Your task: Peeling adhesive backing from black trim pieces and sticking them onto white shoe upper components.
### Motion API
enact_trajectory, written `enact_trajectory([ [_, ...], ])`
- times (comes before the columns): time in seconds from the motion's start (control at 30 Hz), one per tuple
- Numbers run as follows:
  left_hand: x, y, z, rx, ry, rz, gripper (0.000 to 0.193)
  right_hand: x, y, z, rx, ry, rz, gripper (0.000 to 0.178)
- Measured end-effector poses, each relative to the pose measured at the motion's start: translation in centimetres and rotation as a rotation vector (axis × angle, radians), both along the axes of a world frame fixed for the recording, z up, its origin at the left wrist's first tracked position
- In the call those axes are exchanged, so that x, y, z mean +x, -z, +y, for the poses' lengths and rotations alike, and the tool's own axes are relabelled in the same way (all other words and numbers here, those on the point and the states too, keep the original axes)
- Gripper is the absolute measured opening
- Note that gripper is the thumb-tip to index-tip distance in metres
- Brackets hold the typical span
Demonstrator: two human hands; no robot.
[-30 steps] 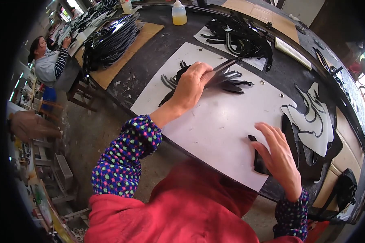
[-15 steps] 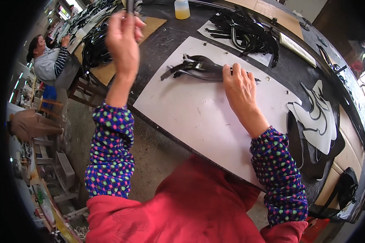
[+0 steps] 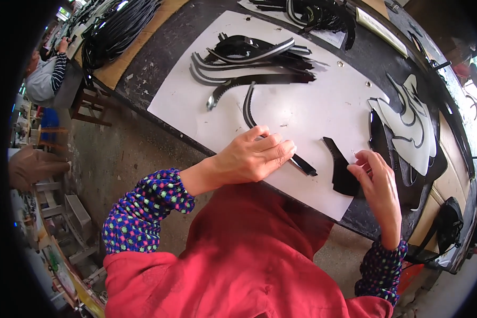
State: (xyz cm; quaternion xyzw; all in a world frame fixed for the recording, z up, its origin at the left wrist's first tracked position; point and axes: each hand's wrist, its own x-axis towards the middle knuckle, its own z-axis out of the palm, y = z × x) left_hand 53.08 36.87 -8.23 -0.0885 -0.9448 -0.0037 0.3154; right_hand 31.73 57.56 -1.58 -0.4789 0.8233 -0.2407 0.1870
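A narrow curved black strip (image 3: 248, 106) with a pale edge lies across the white board (image 3: 191, 114). My left hand (image 3: 257, 153) is closed over its middle near the board's front edge, and the dark end pokes out to the right below the fingers. On the right, my right hand (image 3: 376, 183) has its thumb and fingertips together at the edge of a wider, curved flat black piece (image 3: 340, 167). The fingers partly cover that piece. Beyond both hands, a loose pile of black strips (image 3: 259, 58) with grey bands spreads over the far part of the board.
White and black curved cut pieces (image 3: 411, 143) lie stacked to the right. More black strips (image 3: 323, 18) sit at the back, and a large bundle (image 3: 116, 37) rests on cardboard at far left. A black bag (image 3: 446, 225) lies at the right edge. Another person (image 3: 45, 79) works at left.
My left hand has come down from the upper left onto a strip near the front edge. My right hand has left the pile, moving right and nearer, to the black piece. The view has shifted.
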Motion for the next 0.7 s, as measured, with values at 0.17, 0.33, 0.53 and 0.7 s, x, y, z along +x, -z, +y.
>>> enact_trajectory([
  [0.17,0.6,-0.6,0.0,-0.015,-0.004,-0.113,0.031,2.6,2.3,0.5,-0.073,0.034,0.252,0.037],
  [0.33,1.0,-0.4,0.0,0.033,0.016,-0.169,0.038,2.1,2.0,-0.5,0.014,0.05,0.164,0.032],
  [0.53,1.0,-1.0,-1.3,-0.059,-0.065,-0.152,0.036,1.3,2.1,-0.4,-0.237,0.108,-0.131,0.022],
  [0.7,0.4,-0.6,-3.9,0.007,-0.083,-0.164,0.034,1.7,1.5,-1.9,-0.109,-0.085,-0.158,0.014],
])
